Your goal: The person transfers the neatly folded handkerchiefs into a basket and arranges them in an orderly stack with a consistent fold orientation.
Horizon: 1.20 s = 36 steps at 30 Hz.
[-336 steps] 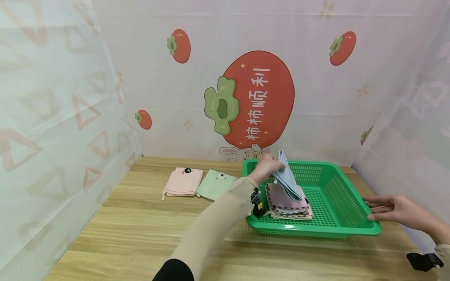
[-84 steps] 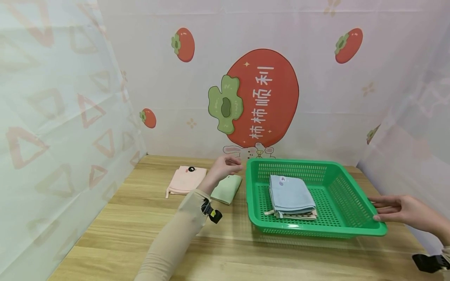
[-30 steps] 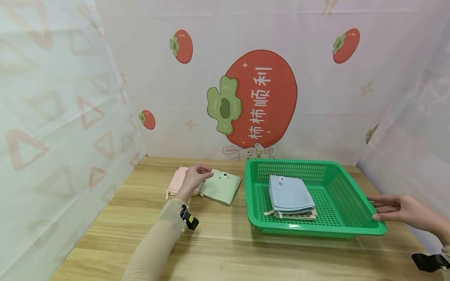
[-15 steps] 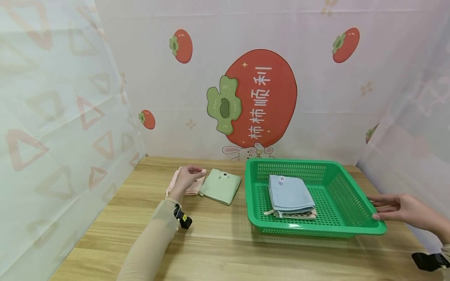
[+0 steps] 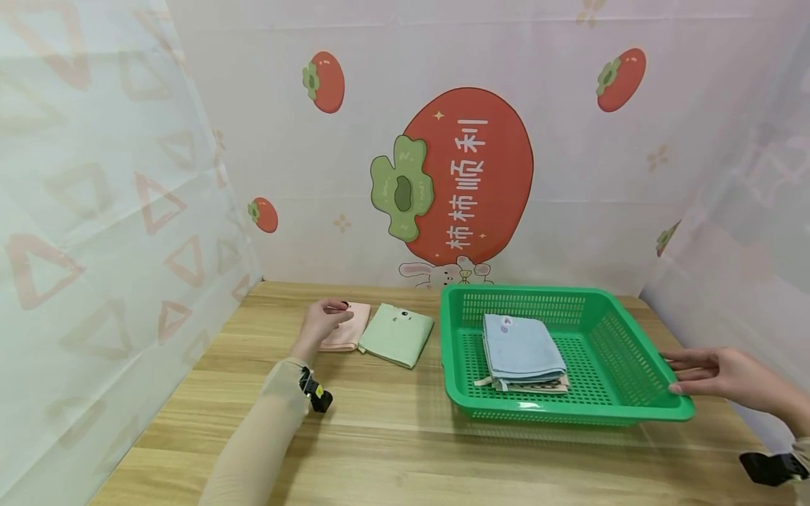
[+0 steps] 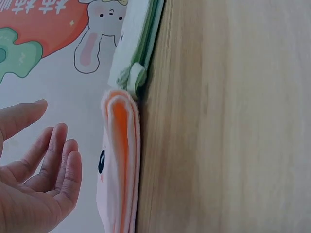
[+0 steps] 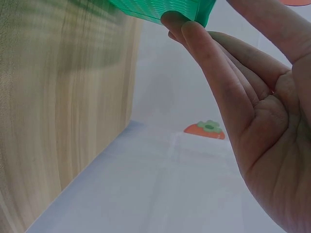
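Observation:
My left hand point(image 5: 321, 325) hovers over the left part of a folded pink towel point(image 5: 354, 330), its fingers loosely bent and holding nothing. The left wrist view shows a gap between its fingertips and the pink towel point(image 6: 119, 165). Right beside that lies a folded light green towel point(image 5: 399, 336) with a small face on it. At the right, my right hand point(image 5: 728, 376) holds the side rim of a green plastic basket point(image 5: 544, 414) between thumb and fingers. Inside the basket, a folded blue towel point(image 5: 522, 348) tops a stack of towels; those underneath are mostly hidden.
The wooden table point(image 5: 380, 436) carries everything. A printed back curtain point(image 5: 285, 140) rises behind its far edge, and white side curtains point(image 5: 114, 246) close in the left and right. The basket's perforated walls stand higher than the towel stack.
The blue towel, earlier in my left hand, now lies on the stack. That hand has let go and moved left, past the green towel, to above the pink one. My right hand stays at the rim.

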Each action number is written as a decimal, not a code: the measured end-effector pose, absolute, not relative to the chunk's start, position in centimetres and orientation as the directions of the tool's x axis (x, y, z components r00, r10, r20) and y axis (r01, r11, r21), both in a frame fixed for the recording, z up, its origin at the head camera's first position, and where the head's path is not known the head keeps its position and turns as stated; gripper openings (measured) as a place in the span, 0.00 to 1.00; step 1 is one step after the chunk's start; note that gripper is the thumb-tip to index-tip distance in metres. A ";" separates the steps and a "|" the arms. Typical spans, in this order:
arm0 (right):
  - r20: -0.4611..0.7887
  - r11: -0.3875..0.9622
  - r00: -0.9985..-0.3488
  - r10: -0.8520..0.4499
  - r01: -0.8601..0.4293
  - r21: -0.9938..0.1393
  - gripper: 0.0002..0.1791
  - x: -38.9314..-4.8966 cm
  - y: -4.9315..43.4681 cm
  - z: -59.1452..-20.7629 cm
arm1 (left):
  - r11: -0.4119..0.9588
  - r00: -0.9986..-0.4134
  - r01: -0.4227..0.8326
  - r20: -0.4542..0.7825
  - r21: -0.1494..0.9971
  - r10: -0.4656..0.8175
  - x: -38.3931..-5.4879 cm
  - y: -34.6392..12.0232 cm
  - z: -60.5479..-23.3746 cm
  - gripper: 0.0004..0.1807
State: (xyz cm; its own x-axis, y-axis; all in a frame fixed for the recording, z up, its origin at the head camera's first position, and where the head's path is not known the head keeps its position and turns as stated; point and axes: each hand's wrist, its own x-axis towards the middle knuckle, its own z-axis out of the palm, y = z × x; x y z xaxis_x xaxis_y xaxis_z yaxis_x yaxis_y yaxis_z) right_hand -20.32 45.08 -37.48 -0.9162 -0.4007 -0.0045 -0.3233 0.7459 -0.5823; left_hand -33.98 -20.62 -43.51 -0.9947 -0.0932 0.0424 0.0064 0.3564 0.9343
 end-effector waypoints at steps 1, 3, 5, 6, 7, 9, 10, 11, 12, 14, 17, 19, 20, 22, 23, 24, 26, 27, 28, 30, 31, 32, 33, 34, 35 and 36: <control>-0.004 0.747 -0.917 -0.399 -0.323 -0.581 0.30 -20.3 45.0 -37.5 | 0.359 -0.994 0.011 0.049 0.933 -0.098 -34.0 -20.8 -43.6 0.18; -0.004 0.750 -0.918 -0.397 -0.321 -0.578 0.30 -20.3 45.0 -37.4 | 0.363 -0.993 0.005 0.048 0.932 -0.109 -34.0 -21.1 -43.7 0.18; -0.004 0.752 -0.918 -0.396 -0.322 -0.575 0.30 -20.2 44.9 -37.3 | 0.361 -0.992 0.002 0.049 0.932 -0.120 -34.0 -21.4 -43.8 0.17; -0.005 0.753 -0.918 -0.396 -0.322 -0.574 0.31 -20.2 44.9 -37.3 | 0.357 -0.991 -0.003 0.045 0.934 -0.125 -34.0 -21.5 -43.8 0.17; -0.009 0.755 -0.921 -0.389 -0.313 -0.576 0.31 -20.2 44.9 -37.3 | 0.358 -0.991 -0.005 0.044 0.934 -0.128 -34.1 -21.6 -43.9 0.17; -0.020 0.757 -0.921 -0.389 -0.307 -0.577 0.31 -20.2 44.9 -37.2 | 0.358 -0.990 -0.008 0.042 0.934 -0.132 -34.1 -21.9 -44.0 0.17; -0.024 0.758 -0.921 -0.388 -0.304 -0.578 0.31 -20.2 44.9 -37.2 | 0.357 -0.990 -0.008 0.042 0.934 -0.134 -34.1 -22.0 -44.1 0.17; -0.027 0.757 -0.922 -0.387 -0.301 -0.580 0.31 -20.2 44.9 -37.2 | 0.358 -0.990 -0.011 0.040 0.934 -0.135 -34.1 -22.1 -44.1 0.17; -0.031 0.756 -0.922 -0.386 -0.297 -0.583 0.31 -20.2 44.9 -37.2 | 0.359 -0.990 -0.015 0.037 0.933 -0.136 -34.2 -22.2 -44.2 0.18; -0.030 0.753 -0.919 -0.393 -0.303 -0.584 0.31 -20.2 45.0 -37.2 | 0.359 -0.990 -0.022 0.031 0.933 -0.141 -34.2 -22.5 -44.2 0.18; -0.024 0.747 -0.918 -0.397 -0.308 -0.589 0.31 -20.2 44.9 -37.2 | 0.366 -0.988 -0.034 0.024 0.930 -0.153 -34.2 -22.8 -44.2 0.18; -0.024 0.748 -0.918 -0.397 -0.308 -0.588 0.31 -20.2 44.9 -37.2 | 0.370 -0.987 -0.038 0.022 0.928 -0.157 -34.2 -23.1 -44.1 0.18; -0.024 0.749 -0.918 -0.397 -0.308 -0.587 0.31 -20.2 44.9 -37.2 | 0.373 -0.987 -0.041 0.021 0.927 -0.160 -34.2 -23.2 -44.2 0.18; -0.026 0.751 -0.918 -0.396 -0.307 -0.585 0.31 -20.1 44.9 -37.2 | 0.368 -0.986 -0.047 0.016 0.929 -0.166 -34.2 -23.5 -44.2 0.18; -0.027 0.753 -0.918 -0.395 -0.306 -0.583 0.31 -20.1 44.9 -37.2 | 0.367 -0.986 -0.048 0.015 0.929 -0.168 -34.2 -23.6 -44.3 0.19; -0.029 0.755 -0.919 -0.393 -0.304 -0.582 0.31 -20.1 44.9 -37.2 | 0.364 -0.985 -0.057 0.007 0.930 -0.172 -34.2 -23.8 -44.3 0.19; -0.028 0.754 -0.919 -0.394 -0.306 -0.581 0.31 -20.1 44.9 -37.2 | 0.361 -0.984 -0.067 -0.001 0.930 -0.179 -34.2 -24.1 -44.4 0.20; -0.029 0.753 -0.918 -0.396 -0.306 -0.583 0.31 -20.1 44.9 -37.2 | 0.363 -0.984 -0.069 -0.003 0.929 -0.179 -34.2 -24.3 -44.5 0.20; -0.028 0.751 -0.917 -0.397 -0.307 -0.584 0.31 -20.1 44.9 -37.2 | 0.365 -0.984 -0.072 -0.006 0.928 -0.180 -34.2 -24.4 -44.5 0.20; -0.026 0.748 -0.916 -0.400 -0.310 -0.587 0.31 -20.1 44.9 -37.2 | 0.374 -0.983 -0.078 -0.009 0.924 -0.184 -34.3 -24.7 -44.6 0.21; -0.026 0.745 -0.915 -0.402 -0.311 -0.590 0.31 -20.1 44.9 -37.1 | 0.379 -0.983 -0.080 -0.009 0.922 -0.184 -34.3 -24.9 -44.6 0.21; -0.026 0.743 -0.915 -0.403 -0.310 -0.593 0.31 -20.1 44.9 -37.1 | 0.383 -0.983 -0.081 -0.010 0.920 -0.185 -34.3 -25.0 -44.6 0.21; -0.027 0.742 -0.914 -0.404 -0.310 -0.595 0.31 -20.1 44.9 -37.1 | 0.385 -0.983 -0.084 -0.012 0.919 -0.186 -34.4 -25.1 -44.7 0.21; -0.027 0.741 -0.914 -0.405 -0.310 -0.596 0.31 -20.1 44.9 -37.1 | 0.386 -0.982 -0.087 -0.014 0.918 -0.187 -34.4 -25.2 -44.7 0.21; -0.027 0.740 -0.914 -0.405 -0.310 -0.596 0.31 -20.1 44.9 -37.1 | 0.392 -0.982 -0.088 -0.014 0.916 -0.187 -34.4 -25.3 -44.7 0.22; -0.027 0.740 -0.914 -0.405 -0.310 -0.597 0.31 -20.1 44.9 -37.1 | 0.394 -0.982 -0.091 -0.016 0.914 -0.190 -34.4 -25.4 -44.6 0.22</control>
State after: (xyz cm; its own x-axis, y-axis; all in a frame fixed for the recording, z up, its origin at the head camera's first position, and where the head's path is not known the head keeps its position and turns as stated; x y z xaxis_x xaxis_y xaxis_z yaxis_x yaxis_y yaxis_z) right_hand -20.13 44.85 -37.10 -0.9138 -0.4052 -0.0273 -0.3103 0.7400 -0.5968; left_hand -34.38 -25.37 -44.63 -0.9816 -0.1904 -0.0156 -0.0910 0.3942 0.9145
